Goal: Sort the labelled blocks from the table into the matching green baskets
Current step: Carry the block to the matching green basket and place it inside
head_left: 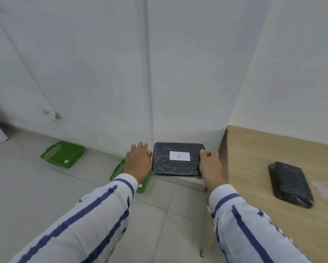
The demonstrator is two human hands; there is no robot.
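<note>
A black wrapped block (176,160) bearing a white label (179,155) marked "A" is held in mid-air between two hands, off the left edge of a wooden tabletop (258,160) and above a tiled floor (45,190). The right hand (210,165) is clamped on the block's right end, its thumb laid across the top face. The left hand (138,162) is pressed flat against the block's left end with its fingers spread open rather than curled around it. Both arms are covered by white sleeves (94,217) with blue stripes. A second black block (290,184) is seen lying flat on the tabletop, near its right edge and well apart from the held one; no label can be made out on it. Two green baskets are set on the floor by a white wall: one (63,154) stands clear to the left, while the nearer basket (140,182) is largely hidden beneath the left hand and wrist, just beside the held block.
</note>
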